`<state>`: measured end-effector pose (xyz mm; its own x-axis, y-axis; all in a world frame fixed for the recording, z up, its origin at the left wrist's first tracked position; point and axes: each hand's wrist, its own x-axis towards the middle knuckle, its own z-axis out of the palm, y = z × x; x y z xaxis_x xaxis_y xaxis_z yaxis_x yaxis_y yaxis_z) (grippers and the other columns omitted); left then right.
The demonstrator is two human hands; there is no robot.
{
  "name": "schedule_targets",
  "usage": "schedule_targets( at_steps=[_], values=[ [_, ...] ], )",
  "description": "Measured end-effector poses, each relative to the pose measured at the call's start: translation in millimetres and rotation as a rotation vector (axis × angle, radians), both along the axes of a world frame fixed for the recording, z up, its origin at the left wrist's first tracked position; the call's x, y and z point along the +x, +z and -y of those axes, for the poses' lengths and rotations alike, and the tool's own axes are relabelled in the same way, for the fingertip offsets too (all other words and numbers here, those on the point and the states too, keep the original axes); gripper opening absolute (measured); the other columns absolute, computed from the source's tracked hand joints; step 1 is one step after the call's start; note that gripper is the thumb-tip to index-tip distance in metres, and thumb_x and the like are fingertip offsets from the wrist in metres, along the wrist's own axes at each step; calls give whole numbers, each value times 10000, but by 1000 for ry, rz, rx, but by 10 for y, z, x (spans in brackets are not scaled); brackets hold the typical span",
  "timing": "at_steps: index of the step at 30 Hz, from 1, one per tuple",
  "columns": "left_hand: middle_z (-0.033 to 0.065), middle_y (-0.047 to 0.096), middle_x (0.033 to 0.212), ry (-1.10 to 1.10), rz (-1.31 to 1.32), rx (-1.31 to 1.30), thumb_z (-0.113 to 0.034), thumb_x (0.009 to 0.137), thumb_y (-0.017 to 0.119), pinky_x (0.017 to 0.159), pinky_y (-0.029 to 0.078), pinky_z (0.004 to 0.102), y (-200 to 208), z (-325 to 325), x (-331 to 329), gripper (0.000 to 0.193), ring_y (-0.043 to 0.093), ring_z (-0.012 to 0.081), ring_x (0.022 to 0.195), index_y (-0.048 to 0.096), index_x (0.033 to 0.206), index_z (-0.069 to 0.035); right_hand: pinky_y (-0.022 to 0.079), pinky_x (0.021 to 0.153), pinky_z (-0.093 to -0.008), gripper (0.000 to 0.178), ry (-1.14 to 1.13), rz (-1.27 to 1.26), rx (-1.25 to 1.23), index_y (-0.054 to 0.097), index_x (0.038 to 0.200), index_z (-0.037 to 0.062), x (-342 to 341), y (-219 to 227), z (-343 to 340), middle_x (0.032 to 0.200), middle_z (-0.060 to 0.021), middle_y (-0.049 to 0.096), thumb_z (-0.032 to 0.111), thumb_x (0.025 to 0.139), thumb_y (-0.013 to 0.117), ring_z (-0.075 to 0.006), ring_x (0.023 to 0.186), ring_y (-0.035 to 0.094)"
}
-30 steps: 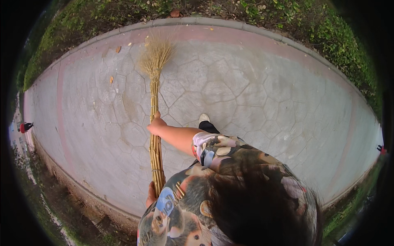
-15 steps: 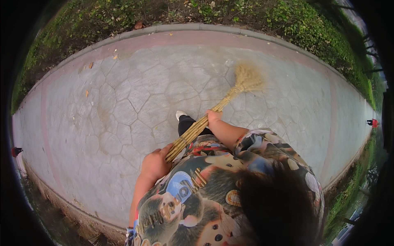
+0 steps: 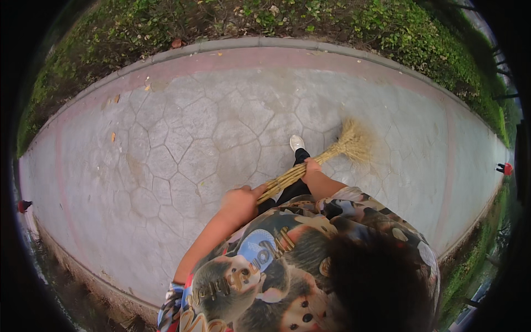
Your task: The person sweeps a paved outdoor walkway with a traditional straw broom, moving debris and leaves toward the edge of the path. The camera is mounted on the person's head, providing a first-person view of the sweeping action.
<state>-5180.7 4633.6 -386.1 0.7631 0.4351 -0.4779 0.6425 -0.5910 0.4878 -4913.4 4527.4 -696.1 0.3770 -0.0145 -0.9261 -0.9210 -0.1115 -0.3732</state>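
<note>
A straw broom (image 3: pixel 287 178) slants across my front, its bundled-stalk handle at the lower left and its bushy head (image 3: pixel 355 141) at the upper right over the paving. My left hand (image 3: pixel 241 201) is closed round the top end of the handle. Lower down the stalks, close to where the bristles flare, my right hand (image 3: pixel 312 167) grips the broom. The bristles look blurred at their right edge. Just beyond the handle my white shoe (image 3: pixel 297 143) shows on the ground, below a dark trouser leg.
Stone-patterned grey paving (image 3: pixel 215 127) spreads around me, with several dry leaves such as a yellow leaf (image 3: pixel 113 136) on the left. A kerb (image 3: pixel 260 42) and green shrubs (image 3: pixel 381 27) bound the far side. A person in red (image 3: pixel 506 169) stands far off right.
The broom has swung to the right, its head now lower and nearer me. Both hands moved right with it. A white shoe has come forward beyond the handle.
</note>
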Motion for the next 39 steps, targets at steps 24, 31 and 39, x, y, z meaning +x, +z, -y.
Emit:
schedule_targets(
  at_steps=[24,31,39],
  values=[
    [133,678,959,173,-28,-15,-101,688,702,740,541,412,700,-1084,2606,590,658,343,844,626,1257,-236,576,596,-435,627,225,253,4,298,1251,105,2399,798,-1280,1027,-138,525,15,774,694,-282,842,614],
    [109,644,978,-399,-59,56,-110,764,630,749,533,419,79,-1478,5336,574,652,311,908,571,1311,-274,518,840,-495,144,-294,82,197,514,924,32,4962,115,-521,950,-148,579,166,871,525,-328,886,594],
    [131,663,1023,-132,-184,-12,-120,795,609,773,530,430,7,-1852,5582,560,652,324,935,549,1338,-247,511,873,-490,151,-29,-31,190,482,971,13,5439,-117,-1789,946,-161,567,154,920,492,-325,887,590]
  ],
)
